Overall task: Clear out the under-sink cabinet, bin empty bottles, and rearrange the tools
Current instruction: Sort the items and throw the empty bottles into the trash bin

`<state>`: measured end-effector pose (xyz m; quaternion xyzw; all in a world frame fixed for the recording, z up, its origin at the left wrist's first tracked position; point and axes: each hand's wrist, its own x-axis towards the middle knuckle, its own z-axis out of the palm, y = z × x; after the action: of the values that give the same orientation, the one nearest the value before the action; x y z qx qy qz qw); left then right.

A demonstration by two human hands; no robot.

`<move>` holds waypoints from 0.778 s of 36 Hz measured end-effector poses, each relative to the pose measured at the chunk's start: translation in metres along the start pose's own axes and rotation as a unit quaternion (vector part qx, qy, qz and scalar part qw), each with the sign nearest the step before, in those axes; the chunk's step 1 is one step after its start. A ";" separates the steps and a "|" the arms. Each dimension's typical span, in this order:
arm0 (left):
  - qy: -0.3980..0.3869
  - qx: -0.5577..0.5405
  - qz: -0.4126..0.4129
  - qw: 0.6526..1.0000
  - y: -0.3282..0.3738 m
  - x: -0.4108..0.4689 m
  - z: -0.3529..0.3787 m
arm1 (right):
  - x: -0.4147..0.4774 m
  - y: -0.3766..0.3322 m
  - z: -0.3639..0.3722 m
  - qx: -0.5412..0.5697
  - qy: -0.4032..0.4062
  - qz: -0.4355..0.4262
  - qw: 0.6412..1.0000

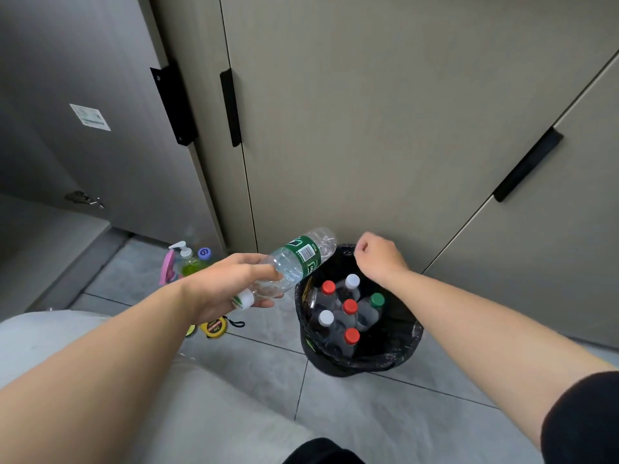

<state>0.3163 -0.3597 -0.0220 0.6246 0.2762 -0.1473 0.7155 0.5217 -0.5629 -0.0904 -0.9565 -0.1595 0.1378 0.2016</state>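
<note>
Six capped bottles (350, 307) stand in a black-lined bin (335, 365) on the tiled floor (385, 413) before closed cabinet doors (368, 128). At the bin's 10 o'clock, the left hand (227, 289) has thumb and fingers wrapped round a clear, green-labelled bottle (298, 259), tilted with its white cap toward the person and its base above the rim. The right hand (378, 256) is at the rim's 12 o'clock, fingers curled; whether they pinch the liner (402, 333) cannot be told. A yellow tape measure (214, 327) lies at the bin's 9 o'clock.
</note>
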 end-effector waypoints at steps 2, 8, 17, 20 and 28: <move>0.016 -0.014 0.013 1.000 0.000 0.001 0.002 | -0.003 -0.017 -0.010 0.102 -0.020 -0.011 0.995; 0.072 -0.026 0.062 0.995 -0.003 0.003 -0.004 | -0.032 -0.069 -0.020 0.330 -0.271 -0.028 0.904; 0.065 0.114 0.078 0.988 -0.005 -0.007 -0.012 | -0.058 -0.105 -0.005 0.415 -0.399 -0.059 0.815; 0.020 0.127 0.066 0.989 -0.003 -0.006 -0.005 | -0.053 -0.097 -0.019 0.367 -0.388 -0.076 0.842; 0.031 0.214 0.065 0.974 0.001 0.002 0.008 | -0.024 -0.024 -0.084 0.159 -0.325 0.013 0.932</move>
<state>0.3203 -0.3667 -0.0221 0.7841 0.2188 -0.1368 0.5644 0.5215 -0.5795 -0.0016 -0.8170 -0.1800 0.4669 0.2865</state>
